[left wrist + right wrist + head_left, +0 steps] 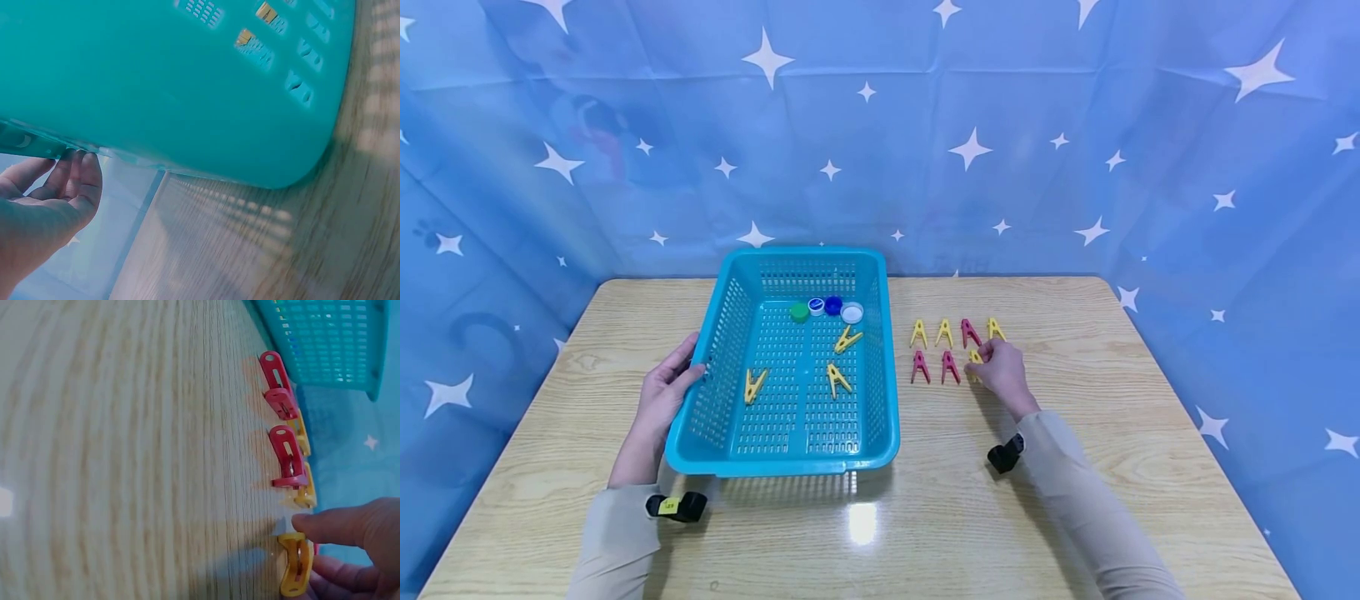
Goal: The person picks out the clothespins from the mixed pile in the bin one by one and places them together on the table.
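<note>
My left hand point(664, 387) grips the left rim of a blue plastic basket point(892, 400), thumb on top and fingers beneath, as the left wrist view also shows. At the right, my right hand point(1006, 375) pinches a yellow clothespin point(295, 565) at the table surface; the hand partly hides it in the head view. Beside it, two pink clothespins point(950, 367) continue the front row. Behind them runs a back row with yellow clothespins point(943, 333) and one pink clothespin point(970, 332). Inside the basket lie three yellow clothespins point(837, 380).
Toward the basket's back sit several small lids: a green cap point(800, 312), a dark blue cap point(833, 306), a white-and-blue lid point(816, 307) and a whitish lid point(852, 312). All stand on a wooden table point(925, 533), with a blue star-patterned curtain point(880, 125) behind and at the sides.
</note>
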A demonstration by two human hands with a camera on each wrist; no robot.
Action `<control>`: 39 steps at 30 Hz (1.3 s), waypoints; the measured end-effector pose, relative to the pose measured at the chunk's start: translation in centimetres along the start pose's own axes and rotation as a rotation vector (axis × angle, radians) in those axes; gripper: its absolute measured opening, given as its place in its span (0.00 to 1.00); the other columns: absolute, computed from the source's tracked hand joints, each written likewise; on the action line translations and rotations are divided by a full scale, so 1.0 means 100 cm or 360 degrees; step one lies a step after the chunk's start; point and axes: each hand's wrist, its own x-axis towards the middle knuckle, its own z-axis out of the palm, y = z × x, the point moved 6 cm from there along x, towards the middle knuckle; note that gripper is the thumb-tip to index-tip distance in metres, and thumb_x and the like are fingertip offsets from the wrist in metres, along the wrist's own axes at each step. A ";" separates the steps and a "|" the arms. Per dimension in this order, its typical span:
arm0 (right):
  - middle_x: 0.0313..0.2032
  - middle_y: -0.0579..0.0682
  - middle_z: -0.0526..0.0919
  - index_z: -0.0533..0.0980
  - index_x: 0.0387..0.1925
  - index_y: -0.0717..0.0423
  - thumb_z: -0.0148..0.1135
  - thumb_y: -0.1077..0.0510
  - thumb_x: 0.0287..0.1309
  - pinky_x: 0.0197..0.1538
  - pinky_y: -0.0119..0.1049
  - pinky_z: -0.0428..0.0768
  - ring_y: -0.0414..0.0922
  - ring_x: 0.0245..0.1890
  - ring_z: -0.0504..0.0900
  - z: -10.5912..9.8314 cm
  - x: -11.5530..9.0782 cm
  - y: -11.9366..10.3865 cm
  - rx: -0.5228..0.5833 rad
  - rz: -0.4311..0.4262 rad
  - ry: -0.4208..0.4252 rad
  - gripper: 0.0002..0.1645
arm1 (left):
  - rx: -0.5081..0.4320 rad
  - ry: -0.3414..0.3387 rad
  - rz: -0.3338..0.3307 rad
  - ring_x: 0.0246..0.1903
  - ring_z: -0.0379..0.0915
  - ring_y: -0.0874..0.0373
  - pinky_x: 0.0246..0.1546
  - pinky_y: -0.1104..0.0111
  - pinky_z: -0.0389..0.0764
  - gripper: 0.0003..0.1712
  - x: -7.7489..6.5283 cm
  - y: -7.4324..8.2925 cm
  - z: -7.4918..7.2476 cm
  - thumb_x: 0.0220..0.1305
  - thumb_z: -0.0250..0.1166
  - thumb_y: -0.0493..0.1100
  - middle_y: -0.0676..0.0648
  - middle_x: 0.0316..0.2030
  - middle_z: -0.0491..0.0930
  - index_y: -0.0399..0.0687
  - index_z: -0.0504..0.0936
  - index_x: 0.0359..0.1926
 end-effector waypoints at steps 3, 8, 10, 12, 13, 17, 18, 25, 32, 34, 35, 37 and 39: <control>0.29 0.55 0.73 0.71 0.36 0.67 0.67 0.61 0.52 0.28 0.34 0.68 0.45 0.26 0.69 -0.001 0.000 -0.001 0.0000 -0.0009 -0.0007 0.15 | -0.0002 0.0000 0.0006 0.66 0.53 0.50 0.51 0.78 0.70 0.32 0.000 0.000 0.000 0.70 0.53 0.44 0.44 0.71 0.53 0.51 0.55 0.71; 0.30 0.58 0.76 0.72 0.38 0.69 0.64 0.59 0.56 0.26 0.33 0.69 0.45 0.24 0.70 -0.008 0.000 -0.007 0.0030 -0.0108 0.0021 0.16 | -0.0009 -0.0001 0.0005 0.66 0.53 0.49 0.51 0.77 0.70 0.32 0.000 0.000 0.000 0.70 0.53 0.44 0.45 0.71 0.53 0.51 0.55 0.71; 0.31 0.59 0.76 0.72 0.39 0.70 0.63 0.59 0.57 0.27 0.33 0.70 0.45 0.25 0.71 -0.011 0.000 -0.011 0.0047 -0.0154 0.0030 0.16 | -0.0012 -0.0004 0.0005 0.67 0.52 0.48 0.52 0.74 0.70 0.32 0.000 0.000 0.000 0.70 0.53 0.44 0.45 0.71 0.53 0.51 0.54 0.71; 0.32 0.59 0.76 0.72 0.40 0.71 0.63 0.59 0.57 0.28 0.34 0.71 0.46 0.27 0.72 -0.014 -0.001 -0.018 0.0062 -0.0192 0.0035 0.16 | -0.0010 -0.0005 0.0003 0.67 0.51 0.47 0.54 0.72 0.69 0.32 0.000 0.000 0.000 0.70 0.53 0.44 0.45 0.71 0.53 0.51 0.54 0.71; 0.32 0.59 0.77 0.73 0.39 0.70 0.62 0.59 0.58 0.29 0.35 0.71 0.47 0.28 0.72 -0.016 -0.001 -0.022 0.0070 -0.0212 0.0038 0.16 | -0.0009 -0.0005 0.0003 0.67 0.51 0.47 0.55 0.71 0.68 0.32 0.000 0.000 -0.001 0.70 0.53 0.44 0.45 0.71 0.52 0.51 0.54 0.71; 0.32 0.60 0.78 0.73 0.40 0.70 0.61 0.59 0.58 0.32 0.38 0.74 0.50 0.30 0.75 -0.021 -0.002 -0.041 0.0100 -0.0282 0.0039 0.16 | -0.0010 -0.0006 -0.0002 0.68 0.50 0.46 0.55 0.70 0.68 0.32 0.000 0.000 -0.001 0.70 0.53 0.44 0.45 0.71 0.52 0.51 0.54 0.71; 0.33 0.60 0.78 0.74 0.40 0.70 0.61 0.59 0.59 0.32 0.38 0.74 0.50 0.30 0.76 -0.022 -0.002 -0.045 0.0107 -0.0293 0.0032 0.16 | -0.0014 -0.0007 -0.0001 0.68 0.50 0.46 0.55 0.70 0.68 0.32 0.000 0.001 -0.001 0.70 0.53 0.44 0.45 0.71 0.51 0.51 0.54 0.72; 0.35 0.60 0.78 0.73 0.42 0.68 0.61 0.56 0.60 0.35 0.40 0.77 0.51 0.33 0.77 -0.025 0.002 -0.072 0.0144 -0.0347 0.0010 0.17 | 0.0003 -0.0011 -0.0003 0.67 0.50 0.48 0.51 0.77 0.70 0.33 0.000 0.002 0.000 0.70 0.53 0.45 0.45 0.71 0.51 0.51 0.54 0.72; 0.36 0.60 0.78 0.73 0.42 0.67 0.60 0.56 0.60 0.38 0.42 0.76 0.52 0.36 0.77 -0.027 0.005 -0.103 0.0170 -0.0458 0.0011 0.16 | -0.0003 -0.0015 0.0009 0.67 0.50 0.47 0.51 0.77 0.70 0.32 0.001 0.002 0.000 0.70 0.53 0.44 0.44 0.71 0.51 0.50 0.53 0.72; 0.36 0.60 0.78 0.73 0.42 0.67 0.60 0.56 0.60 0.40 0.43 0.76 0.52 0.37 0.77 -0.027 0.005 -0.114 0.0173 -0.0505 0.0023 0.17 | -0.0005 -0.0013 0.0014 0.67 0.51 0.48 0.50 0.78 0.71 0.32 0.001 0.002 0.001 0.70 0.53 0.44 0.44 0.71 0.51 0.50 0.53 0.72; 0.36 0.60 0.79 0.73 0.42 0.67 0.60 0.56 0.60 0.40 0.44 0.76 0.52 0.37 0.77 -0.027 0.005 -0.119 0.0178 -0.0527 0.0027 0.17 | -0.0011 -0.0010 0.0017 0.67 0.52 0.48 0.48 0.79 0.71 0.32 0.001 0.002 0.001 0.70 0.53 0.44 0.44 0.71 0.52 0.49 0.54 0.71; 0.36 0.60 0.79 0.73 0.42 0.67 0.60 0.56 0.60 0.41 0.44 0.76 0.53 0.37 0.77 -0.025 0.005 -0.129 0.0193 -0.0555 0.0020 0.17 | -0.0016 -0.0006 0.0021 0.66 0.53 0.49 0.47 0.80 0.71 0.32 0.001 0.002 0.001 0.70 0.53 0.44 0.43 0.71 0.52 0.49 0.54 0.71; 0.36 0.61 0.79 0.74 0.42 0.68 0.61 0.56 0.60 0.41 0.44 0.76 0.53 0.37 0.77 -0.023 0.004 -0.139 0.0209 -0.0582 0.0011 0.17 | -0.0019 -0.0002 0.0020 0.65 0.54 0.50 0.46 0.81 0.71 0.32 0.001 0.002 0.001 0.70 0.53 0.44 0.43 0.71 0.53 0.49 0.54 0.71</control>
